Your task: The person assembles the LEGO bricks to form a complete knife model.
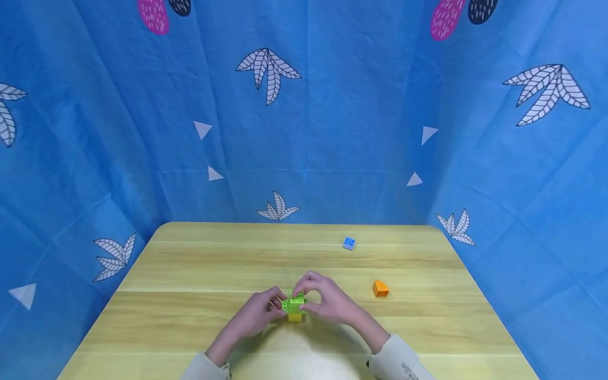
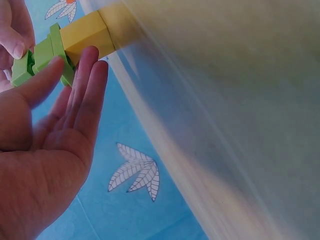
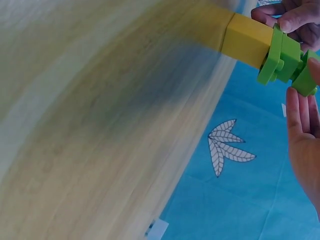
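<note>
A small stack of toy building bricks stands on the table in front of me. Its base is a yellow brick (image 3: pixel 247 40), topped by a thin green plate (image 3: pixel 271 56) that juts past it. Above that comes a green brick (image 3: pixel 289 58), and a second green brick (image 3: pixel 304 80) sits uppermost, slightly tilted in the right wrist view. My left hand (image 1: pixel 256 313) grips the stack around the plate and lower green brick, thumb on one side, fingers on the other. From the right, my right hand (image 1: pixel 331 302) pinches the uppermost green brick between thumb and fingers.
An orange brick with a curved side (image 1: pixel 380 288) lies to the right of my right hand. Farther back on the wooden table (image 1: pixel 214 253) is a small blue brick (image 1: pixel 349 243). Blue patterned cloth (image 1: pixel 332 132) hangs behind the table and along both sides.
</note>
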`<act>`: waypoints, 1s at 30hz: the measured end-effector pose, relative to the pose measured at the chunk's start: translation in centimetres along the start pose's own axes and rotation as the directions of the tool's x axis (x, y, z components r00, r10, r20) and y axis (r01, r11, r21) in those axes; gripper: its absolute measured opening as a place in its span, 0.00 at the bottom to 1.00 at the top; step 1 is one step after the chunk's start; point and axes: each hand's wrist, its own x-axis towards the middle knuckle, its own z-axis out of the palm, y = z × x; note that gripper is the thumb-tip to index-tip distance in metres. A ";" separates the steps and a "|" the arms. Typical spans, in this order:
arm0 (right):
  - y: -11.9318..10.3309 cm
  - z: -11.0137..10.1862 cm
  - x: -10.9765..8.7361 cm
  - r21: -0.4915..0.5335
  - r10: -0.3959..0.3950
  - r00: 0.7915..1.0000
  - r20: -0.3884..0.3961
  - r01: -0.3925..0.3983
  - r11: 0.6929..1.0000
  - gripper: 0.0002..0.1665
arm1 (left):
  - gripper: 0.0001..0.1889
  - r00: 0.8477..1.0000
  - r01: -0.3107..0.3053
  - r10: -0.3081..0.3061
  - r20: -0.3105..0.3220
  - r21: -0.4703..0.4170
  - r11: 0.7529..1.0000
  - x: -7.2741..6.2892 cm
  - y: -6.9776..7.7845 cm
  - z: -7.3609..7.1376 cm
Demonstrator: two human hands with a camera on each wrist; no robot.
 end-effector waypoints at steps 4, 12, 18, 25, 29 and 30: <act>0.1 0.1 -0.1 -0.004 -0.010 1.000 -0.005 0.010 1.000 0.17 | 0.14 1.000 -0.002 0.002 0.002 -0.003 1.000 0.0 0.0 0.1; 0.5 0.4 0.1 -0.038 -0.040 0.999 -0.018 0.039 0.999 0.18 | 0.14 1.000 -0.001 0.001 0.006 -0.020 1.000 -0.1 0.2 -0.1; 0.7 0.6 0.0 -0.038 -0.037 0.999 -0.026 0.036 0.999 0.18 | 0.14 1.000 0.000 0.001 0.014 -0.018 1.000 0.0 0.1 0.0; 0.4 0.4 0.1 -0.033 -0.005 1.000 -0.019 0.005 0.999 0.18 | 0.14 1.000 -0.004 0.004 0.011 0.000 1.000 0.2 -0.1 0.0; 0.2 0.3 0.1 -0.021 0.023 1.000 -0.010 -0.023 1.000 0.18 | 0.14 1.000 0.002 -0.002 0.012 0.005 1.000 0.2 -0.1 0.0; 0.1 0.3 0.0 -0.022 0.024 1.000 -0.010 -0.025 0.999 0.18 | 0.14 1.000 0.006 -0.006 0.013 0.003 1.000 0.1 -0.1 0.0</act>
